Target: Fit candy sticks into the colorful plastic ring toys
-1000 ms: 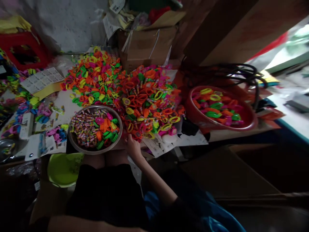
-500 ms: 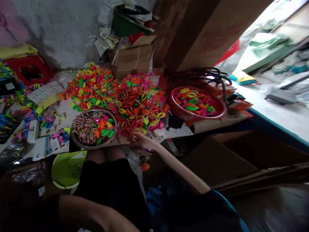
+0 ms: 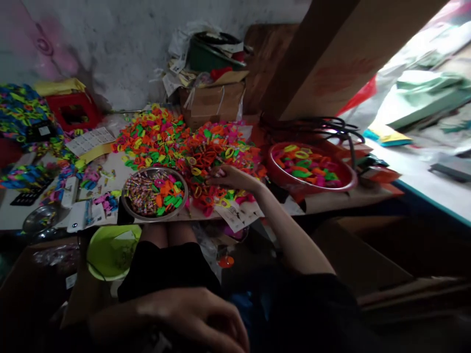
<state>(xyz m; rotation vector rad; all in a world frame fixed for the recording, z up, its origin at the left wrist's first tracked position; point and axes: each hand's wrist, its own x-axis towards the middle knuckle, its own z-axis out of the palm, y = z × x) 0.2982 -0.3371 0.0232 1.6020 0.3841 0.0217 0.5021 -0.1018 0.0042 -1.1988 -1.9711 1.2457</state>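
My right hand [image 3: 230, 177] reaches over the heap of small bright plastic pieces [image 3: 209, 152] on the table, its fingers down among them; what they hold is hidden. My left hand [image 3: 206, 314] hangs low in front of my lap at the bottom, its fingers curled and blurred, away from the table. Left of my right hand, a metal bowl [image 3: 154, 194] holds small wrapped-looking pieces on one side and orange, green and pink pieces on the other. A red basin [image 3: 312, 184] with more colorful pieces stands to the right.
A cardboard box [image 3: 213, 100] stands behind the heap, under a green basin [image 3: 209, 56]. A red stool [image 3: 73, 110] is at the back left. Below the table edge hangs a lime-green container [image 3: 106, 250]. Open cartons [image 3: 368, 255] lie at the lower right.
My right hand has moved from the table's front edge up onto the heap. My left hand has come into view at the bottom. A white sheet now shows at the front edge.
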